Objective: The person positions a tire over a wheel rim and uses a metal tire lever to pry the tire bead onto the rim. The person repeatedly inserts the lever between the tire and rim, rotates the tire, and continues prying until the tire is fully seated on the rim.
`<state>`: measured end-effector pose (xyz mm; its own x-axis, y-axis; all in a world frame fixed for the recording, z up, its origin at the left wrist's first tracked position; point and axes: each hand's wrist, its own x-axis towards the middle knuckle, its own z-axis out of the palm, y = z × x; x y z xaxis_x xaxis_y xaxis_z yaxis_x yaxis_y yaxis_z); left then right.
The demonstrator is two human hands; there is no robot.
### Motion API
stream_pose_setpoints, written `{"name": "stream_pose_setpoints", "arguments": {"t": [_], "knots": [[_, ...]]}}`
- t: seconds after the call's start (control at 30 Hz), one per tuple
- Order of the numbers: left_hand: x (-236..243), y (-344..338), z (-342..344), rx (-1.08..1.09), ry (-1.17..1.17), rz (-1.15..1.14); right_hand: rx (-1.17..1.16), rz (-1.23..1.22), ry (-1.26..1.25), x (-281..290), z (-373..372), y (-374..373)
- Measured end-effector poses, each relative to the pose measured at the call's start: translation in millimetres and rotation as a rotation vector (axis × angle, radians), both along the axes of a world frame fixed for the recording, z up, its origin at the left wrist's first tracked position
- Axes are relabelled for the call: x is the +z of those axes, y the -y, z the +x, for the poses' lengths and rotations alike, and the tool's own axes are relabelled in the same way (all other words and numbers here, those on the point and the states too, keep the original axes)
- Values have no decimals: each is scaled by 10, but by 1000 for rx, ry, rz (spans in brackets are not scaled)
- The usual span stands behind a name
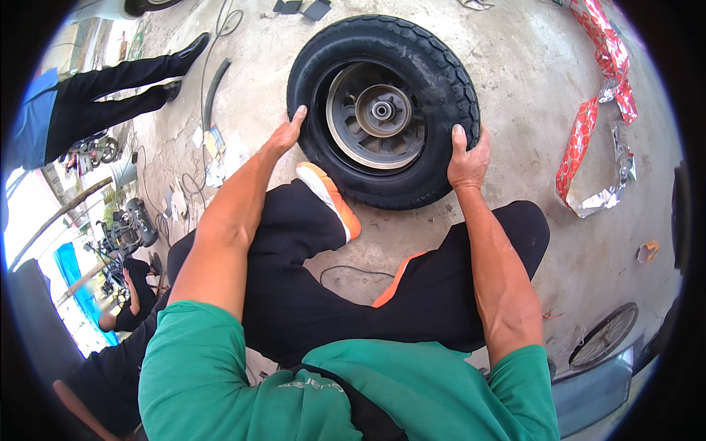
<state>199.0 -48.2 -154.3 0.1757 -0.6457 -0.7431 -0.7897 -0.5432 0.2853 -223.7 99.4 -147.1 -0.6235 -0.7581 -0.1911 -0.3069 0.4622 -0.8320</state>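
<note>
wheel [382, 112]: on concrete floor [522, 95], orange shoe [340, 206] at its near-left edge | left hand [285, 135] + right hand [471, 160]: holding wheel's opposite sides, fingers mostly hidden | why: opposed hold likely balances it, face uncovered

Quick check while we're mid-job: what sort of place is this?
Probably a vehicle repair workshop or yard: there's a chunky black tyre on a metal rim, another wheel at lower right, and what looks like machinery at far left.
</note>
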Motion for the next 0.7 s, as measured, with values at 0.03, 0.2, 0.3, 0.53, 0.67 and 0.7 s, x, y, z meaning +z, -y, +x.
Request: {"name": "stream_pose_setpoints", "arguments": {"t": [0.03,0.2,0.3,0.53,0.67,0.7], "knots": [[121,48,-113,18,-36,129,-3,3,31,62,-72,-4],[470,739,74,-481,132,286,-54,33,59,27,-64,-22],[750,1158,-165,-625,291,147,-35,79,149,58,-66,0],[1506,1162,-2215,-1003,-274,-838,-52,142,198,270,-138,-43],[1169,685,-3302,-1264,-319,-922,-52,111,186,300,-41,10],[1001,566,-3444,-1354,-250,-991,-53,112,167,304,-38,12]]}}
